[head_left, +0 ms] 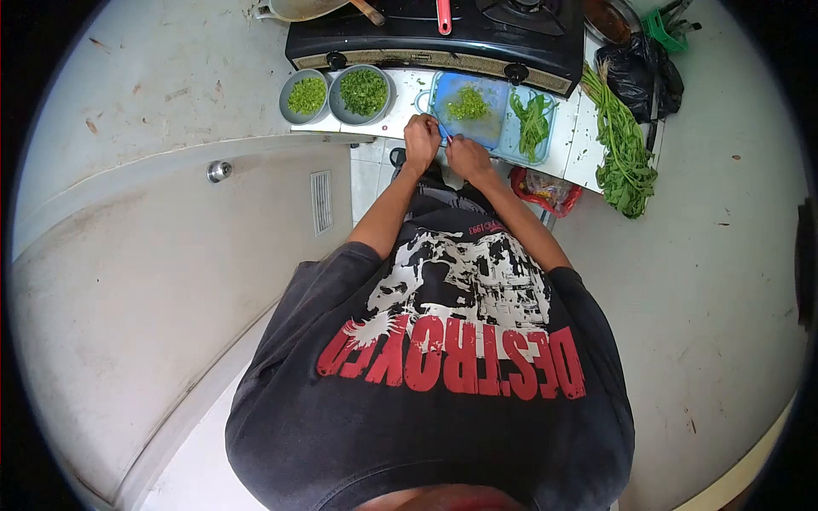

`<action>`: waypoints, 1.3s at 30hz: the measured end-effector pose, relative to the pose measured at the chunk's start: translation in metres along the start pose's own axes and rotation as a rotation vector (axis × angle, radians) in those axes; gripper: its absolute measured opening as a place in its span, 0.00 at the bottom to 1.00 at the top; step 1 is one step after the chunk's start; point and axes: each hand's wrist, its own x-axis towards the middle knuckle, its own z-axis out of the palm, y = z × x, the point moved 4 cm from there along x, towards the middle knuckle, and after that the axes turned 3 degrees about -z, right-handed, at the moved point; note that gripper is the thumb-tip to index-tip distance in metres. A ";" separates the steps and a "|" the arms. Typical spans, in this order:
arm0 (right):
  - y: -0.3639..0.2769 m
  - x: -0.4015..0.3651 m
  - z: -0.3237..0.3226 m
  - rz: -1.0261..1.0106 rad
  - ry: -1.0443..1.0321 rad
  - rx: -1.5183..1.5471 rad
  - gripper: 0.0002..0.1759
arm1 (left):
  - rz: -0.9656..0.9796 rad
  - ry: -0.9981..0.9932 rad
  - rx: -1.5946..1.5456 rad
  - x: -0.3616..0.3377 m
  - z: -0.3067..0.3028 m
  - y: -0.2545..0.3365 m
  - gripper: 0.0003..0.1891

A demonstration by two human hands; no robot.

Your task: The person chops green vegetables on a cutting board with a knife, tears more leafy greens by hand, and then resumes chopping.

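Two bare hands meet at the near edge of a flat blue rectangular board point(494, 128). The right hand point(468, 157) is closed on a slim, partly hidden tool point(446, 134), possibly a knife, angled towards the left hand point(421, 141). The left hand's fingers are bent inward beside the tool; whether they are clamped on anything cannot be told. Meeting at the edge presumably keeps both hands off the small heap of finely chopped pale-green pieces point(468, 103) in mid-board.

The board appears to lie over a light-blue plastic tray point(551, 122), which would catch strays. A loose bunch of leafy greens point(531, 126) lies on the tray's right part, just beside the board, seemingly for short reach.

Left of the tray stand two round grey bowls, near each other: one point(300, 120) holds pale-green bits, the other point(354, 119) darker chopped leaf. Separate bowls apparently keep the cuts unmixed. A long uncut bundle of stemmed greens point(626, 162) lies at the counter's right end, apart from the board, probably for want of room.
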 end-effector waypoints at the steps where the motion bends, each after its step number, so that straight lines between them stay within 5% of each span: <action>1: 0.000 0.002 0.001 0.002 0.002 0.005 0.20 | -0.005 -0.007 0.022 0.000 0.000 -0.001 0.04; 18: 0.014 -0.023 -0.032 0.031 -0.013 -0.052 0.18 | -0.132 0.067 -0.061 0.009 0.009 -0.003 0.05; 24: 0.013 -0.028 -0.043 0.024 -0.064 -0.019 0.20 | -0.160 -0.005 -0.112 0.001 0.002 -0.001 0.09; 30: 0.013 -0.030 -0.036 -0.069 -0.119 -0.053 0.21 | -0.387 -0.055 -0.259 -0.004 -0.012 -0.015 0.11; 39: 0.021 -0.023 -0.025 -0.084 -0.133 -0.075 0.21 | -0.375 -0.091 -0.356 -0.002 -0.027 -0.032 0.12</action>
